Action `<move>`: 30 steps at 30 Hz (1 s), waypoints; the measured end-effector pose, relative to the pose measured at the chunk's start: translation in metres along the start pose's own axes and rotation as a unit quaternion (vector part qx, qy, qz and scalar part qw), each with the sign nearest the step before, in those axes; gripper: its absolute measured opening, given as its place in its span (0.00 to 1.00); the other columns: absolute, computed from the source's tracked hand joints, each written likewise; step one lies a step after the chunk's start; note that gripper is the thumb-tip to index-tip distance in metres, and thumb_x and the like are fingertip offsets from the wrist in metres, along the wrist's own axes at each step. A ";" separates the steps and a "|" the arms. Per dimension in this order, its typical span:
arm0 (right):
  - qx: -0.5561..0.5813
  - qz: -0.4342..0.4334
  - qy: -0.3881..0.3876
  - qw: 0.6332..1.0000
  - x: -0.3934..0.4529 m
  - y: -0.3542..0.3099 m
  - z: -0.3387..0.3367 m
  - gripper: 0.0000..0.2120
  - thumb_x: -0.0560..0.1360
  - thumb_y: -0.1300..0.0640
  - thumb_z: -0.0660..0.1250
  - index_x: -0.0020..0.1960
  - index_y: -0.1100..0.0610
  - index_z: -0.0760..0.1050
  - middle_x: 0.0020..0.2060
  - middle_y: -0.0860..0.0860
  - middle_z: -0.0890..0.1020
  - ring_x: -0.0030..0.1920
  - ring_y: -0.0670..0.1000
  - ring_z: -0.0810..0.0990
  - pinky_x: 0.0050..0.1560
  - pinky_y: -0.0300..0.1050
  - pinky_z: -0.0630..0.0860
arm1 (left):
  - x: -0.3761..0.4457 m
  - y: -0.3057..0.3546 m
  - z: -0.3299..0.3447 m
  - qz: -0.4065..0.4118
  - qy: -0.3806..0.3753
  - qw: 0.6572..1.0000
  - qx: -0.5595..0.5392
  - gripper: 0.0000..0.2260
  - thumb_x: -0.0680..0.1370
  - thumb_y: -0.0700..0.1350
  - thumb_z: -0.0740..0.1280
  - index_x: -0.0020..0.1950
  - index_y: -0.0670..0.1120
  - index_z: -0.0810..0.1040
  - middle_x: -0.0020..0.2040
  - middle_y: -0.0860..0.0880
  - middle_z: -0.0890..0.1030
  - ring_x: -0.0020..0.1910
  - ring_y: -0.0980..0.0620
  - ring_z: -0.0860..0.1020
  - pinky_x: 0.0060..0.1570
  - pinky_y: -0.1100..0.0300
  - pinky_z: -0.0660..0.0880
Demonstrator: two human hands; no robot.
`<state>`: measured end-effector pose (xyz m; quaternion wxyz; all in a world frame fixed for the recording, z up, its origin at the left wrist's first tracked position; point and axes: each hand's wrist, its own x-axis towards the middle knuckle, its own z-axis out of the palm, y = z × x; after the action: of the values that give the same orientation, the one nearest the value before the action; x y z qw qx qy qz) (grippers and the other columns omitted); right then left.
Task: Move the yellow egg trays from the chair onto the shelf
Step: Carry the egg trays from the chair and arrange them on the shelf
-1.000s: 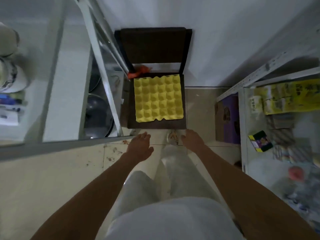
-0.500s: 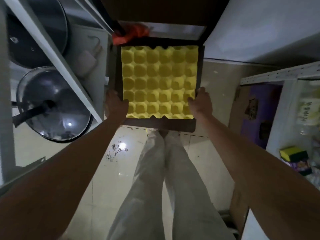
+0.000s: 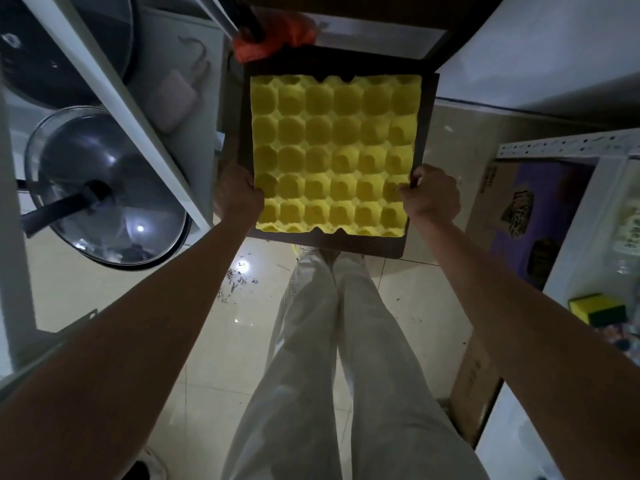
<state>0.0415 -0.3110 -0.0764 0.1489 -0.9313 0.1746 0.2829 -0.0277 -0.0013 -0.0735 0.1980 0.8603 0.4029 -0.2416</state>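
Note:
The yellow egg trays [image 3: 334, 154] lie as a flat stack on the dark seat of the chair [image 3: 427, 133], straight ahead of me. My left hand [image 3: 237, 194] grips the stack's left edge near its front corner, fingers curled over the rim. My right hand [image 3: 431, 195] grips the right edge at the same height, thumb on top of the tray. How many trays are in the stack is hidden from above. The white metal shelf [image 3: 114, 88] stands to my left.
A glass pan lid [image 3: 104, 188] and a dark pan sit on the left shelf's lower levels. An orange cloth [image 3: 277, 36] lies at the chair's back. On the right stand a purple cardboard box [image 3: 519, 216] and another white shelf [image 3: 568, 150] holding a yellow-green sponge [image 3: 597, 308].
I have leaned in closer to the chair. Both hands went from hanging free, to the tray's sides, and now their fingers are closed on its left and right edges.

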 end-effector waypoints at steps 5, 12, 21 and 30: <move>-0.006 0.014 0.030 0.999 -0.016 -0.006 0.001 0.06 0.75 0.52 0.70 0.51 0.51 0.80 0.46 0.51 0.84 0.48 0.56 0.83 0.42 0.44 0.75 | 0.001 -0.002 -0.012 0.005 0.004 1.000 -0.016 0.14 0.72 0.33 0.64 0.48 0.51 0.80 0.47 0.52 0.83 0.48 0.46 0.83 0.43 0.56 0.78; 0.009 0.071 0.034 0.997 -0.024 -0.012 0.009 0.08 0.77 0.57 0.67 0.52 0.50 0.83 0.50 0.51 0.84 0.51 0.56 0.84 0.42 0.43 0.73 | -0.006 -0.004 -0.018 0.003 0.034 0.999 -0.007 0.08 0.72 0.43 0.70 0.47 0.53 0.83 0.46 0.51 0.85 0.46 0.45 0.84 0.42 0.58 0.74; 0.083 0.049 0.075 0.992 -0.033 -0.027 0.015 0.11 0.75 0.51 0.71 0.55 0.53 0.75 0.49 0.50 0.83 0.50 0.55 0.83 0.42 0.45 0.73 | -0.017 -0.009 -0.002 0.014 0.047 0.998 -0.024 0.11 0.74 0.37 0.64 0.47 0.51 0.81 0.49 0.52 0.85 0.48 0.47 0.83 0.46 0.57 0.77; 0.058 0.044 0.098 0.993 -0.027 -0.012 0.018 0.07 0.79 0.50 0.66 0.52 0.52 0.80 0.52 0.51 0.81 0.51 0.54 0.81 0.42 0.44 0.70 | -0.013 -0.005 -0.003 0.038 0.046 0.998 0.023 0.10 0.74 0.36 0.64 0.48 0.48 0.81 0.48 0.46 0.83 0.48 0.43 0.81 0.42 0.57 0.70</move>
<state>0.0167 -0.2871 -0.0733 0.1717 -0.9357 0.2456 0.1863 -0.0387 -0.0043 -0.0644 0.1685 0.8896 0.3729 -0.2029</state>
